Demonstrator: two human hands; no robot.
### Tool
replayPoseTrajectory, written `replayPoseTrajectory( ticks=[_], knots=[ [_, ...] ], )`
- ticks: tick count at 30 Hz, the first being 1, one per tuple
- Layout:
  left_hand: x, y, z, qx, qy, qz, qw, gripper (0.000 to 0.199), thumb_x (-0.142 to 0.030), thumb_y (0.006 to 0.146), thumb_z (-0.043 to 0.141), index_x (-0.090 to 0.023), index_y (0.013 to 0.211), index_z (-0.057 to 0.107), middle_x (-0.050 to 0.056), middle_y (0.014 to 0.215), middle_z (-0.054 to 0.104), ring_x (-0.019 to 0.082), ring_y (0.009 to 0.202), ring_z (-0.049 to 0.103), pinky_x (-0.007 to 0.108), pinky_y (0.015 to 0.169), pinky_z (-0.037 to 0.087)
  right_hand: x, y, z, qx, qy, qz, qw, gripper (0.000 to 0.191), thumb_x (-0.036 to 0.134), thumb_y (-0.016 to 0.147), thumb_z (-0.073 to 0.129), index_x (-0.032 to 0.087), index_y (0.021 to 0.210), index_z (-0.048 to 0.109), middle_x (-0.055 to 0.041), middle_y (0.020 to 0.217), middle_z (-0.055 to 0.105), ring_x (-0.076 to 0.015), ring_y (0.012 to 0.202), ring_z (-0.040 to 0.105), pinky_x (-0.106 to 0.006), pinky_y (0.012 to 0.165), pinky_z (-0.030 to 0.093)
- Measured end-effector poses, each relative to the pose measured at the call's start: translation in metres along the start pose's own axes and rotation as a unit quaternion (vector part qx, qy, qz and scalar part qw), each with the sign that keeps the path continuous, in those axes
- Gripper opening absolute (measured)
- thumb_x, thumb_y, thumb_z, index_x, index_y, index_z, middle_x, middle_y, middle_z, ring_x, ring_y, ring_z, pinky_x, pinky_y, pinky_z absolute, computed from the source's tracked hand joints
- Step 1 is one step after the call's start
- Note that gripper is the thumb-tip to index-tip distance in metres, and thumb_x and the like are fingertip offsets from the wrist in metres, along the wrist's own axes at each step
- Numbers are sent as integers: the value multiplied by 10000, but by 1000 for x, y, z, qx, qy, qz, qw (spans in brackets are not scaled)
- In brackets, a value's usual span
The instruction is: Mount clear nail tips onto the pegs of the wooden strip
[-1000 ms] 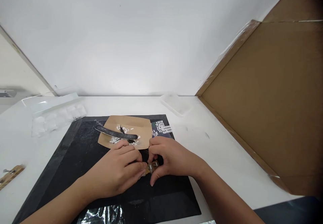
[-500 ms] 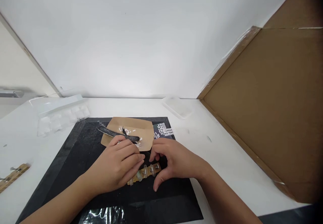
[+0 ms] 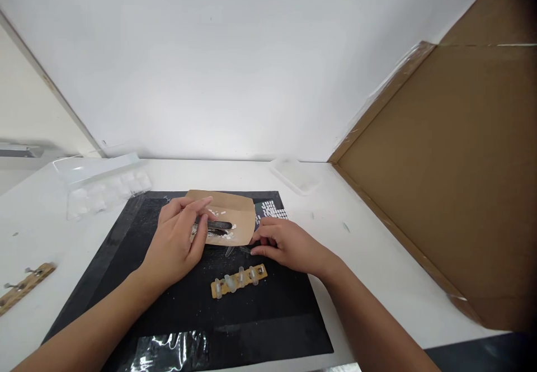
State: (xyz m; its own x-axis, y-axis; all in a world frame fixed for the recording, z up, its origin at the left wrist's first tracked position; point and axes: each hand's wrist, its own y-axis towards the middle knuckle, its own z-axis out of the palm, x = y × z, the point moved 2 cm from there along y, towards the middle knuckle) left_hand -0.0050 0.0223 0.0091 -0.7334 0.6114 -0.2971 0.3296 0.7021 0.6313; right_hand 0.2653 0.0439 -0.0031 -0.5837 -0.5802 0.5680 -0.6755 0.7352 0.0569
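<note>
My left hand [image 3: 178, 235] reaches over the brown paper tray [image 3: 241, 207], thumb and fingers closed about the dark nail file [image 3: 222, 225]. Its far end is hidden under the hand. Small white pieces lie around the file. My right hand [image 3: 287, 243] is by the tray's near right corner, thumb and forefinger pinched at a clear nail tip [image 3: 245, 249] low over the black mat [image 3: 184, 310]. Another clear tip [image 3: 229, 251] lies beside it. Nearer me, a wooden strip [image 3: 215, 289] carries several translucent nail tips [image 3: 241, 276].
A dark card [image 3: 260, 211] with rows of white tabs is behind my right hand. Clear plastic boxes [image 3: 107, 193] stand at the back left, a shallow translucent tray [image 3: 293, 176] at the back. Another wooden strip [image 3: 25, 288] lies left; a cardboard panel [image 3: 436, 182] stands right.
My left hand has moved from the wooden strip up and left onto the nail file. My right hand has drawn back from the strip and its fingers have closed.
</note>
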Motion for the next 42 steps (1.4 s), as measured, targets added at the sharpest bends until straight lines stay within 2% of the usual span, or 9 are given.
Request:
replayPoseTrajectory(
  ticks=[3, 8, 15, 18, 21, 28, 33, 37, 42],
  knots=[
    [-2, -1, 0, -2, -7, -6, 1000, 451, -162, 1016, 559, -187, 1458, 473, 66, 1070, 776, 305, 1132, 573, 510, 1070, 423, 3, 4, 6, -11, 17, -21, 1000, 195, 316, 972, 780, 246, 1154, 795, -34, 995, 668, -166, 859, 626, -268, 735, 494],
    [-1, -1, 0, -7, 9, -12, 1000, 423, -197, 1005, 577, -170, 1419, 492, 82, 1059, 762, 322, 1146, 571, 524, 1060, 425, 3, 9, 14, -14, -8, -58, 998, 250, 217, 970, 770, 236, 1218, 796, -53, 1009, 643, -200, 947, 617, -311, 820, 516],
    [13, 6, -7, 41, 122, -2, 992, 183, -258, 1027, 533, -180, 1129, 663, 102, 1052, 761, 367, 1197, 560, 540, 1030, 398, 2, 10, 12, -21, 41, -28, 999, 150, 205, 920, 823, 230, 1067, 802, -47, 1021, 647, -189, 917, 629, -287, 771, 520],
    [24, 8, -7, 70, 148, 12, 986, 206, -265, 1035, 516, -193, 1113, 693, 101, 1093, 754, 377, 1227, 548, 575, 1053, 353, -1, 10, 9, -22, 87, 6, 996, 84, 223, 892, 853, 211, 940, 784, -25, 958, 661, -161, 813, 621, -274, 715, 507],
    [34, 8, -5, 97, 156, 16, 983, 240, -273, 1038, 514, -206, 1169, 704, 101, 1167, 744, 383, 1271, 535, 605, 1079, 320, -3, 7, 5, -12, 149, 32, 988, 126, 290, 886, 862, 217, 846, 768, 1, 862, 699, -147, 728, 616, -274, 677, 492],
    [44, 6, -1, 125, 153, 5, 980, 249, -297, 1029, 530, -247, 1148, 743, 92, 1196, 741, 405, 1341, 497, 682, 1147, 200, -4, 3, -10, -118, 180, 54, 975, 209, 405, 881, 855, 229, 837, 750, 3, 859, 746, -155, 757, 634, -283, 678, 475],
    [52, 3, 3, 156, 141, -9, 978, 258, -329, 1011, 563, -240, 1172, 744, 104, 1210, 730, 398, 1311, 504, 672, 1146, 222, -7, 6, -3, -163, 178, 71, 968, 173, 400, 901, 826, 246, 974, 795, -6, 851, 757, -160, 742, 651, -281, 648, 480],
    [55, 2, 4, 169, 141, -11, 975, 230, -336, 998, 593, -233, 1124, 756, 102, 1167, 739, 390, 1246, 524, 670, 1120, 249, -10, 7, 0, -176, 193, 81, 962, 164, 401, 890, 830, 260, 974, 825, -22, 905, 781, -173, 764, 680, -297, 678, 532],
    [57, 2, 4, 181, 131, -10, 975, 180, -313, 995, 626, -253, 1081, 772, 77, 1110, 751, 343, 1136, 565, 607, 1084, 323, -6, 5, 1, -117, 284, 38, 951, 170, 384, 869, 848, 242, 955, 813, -39, 964, 785, -205, 871, 742, -339, 795, 603]
  ],
)
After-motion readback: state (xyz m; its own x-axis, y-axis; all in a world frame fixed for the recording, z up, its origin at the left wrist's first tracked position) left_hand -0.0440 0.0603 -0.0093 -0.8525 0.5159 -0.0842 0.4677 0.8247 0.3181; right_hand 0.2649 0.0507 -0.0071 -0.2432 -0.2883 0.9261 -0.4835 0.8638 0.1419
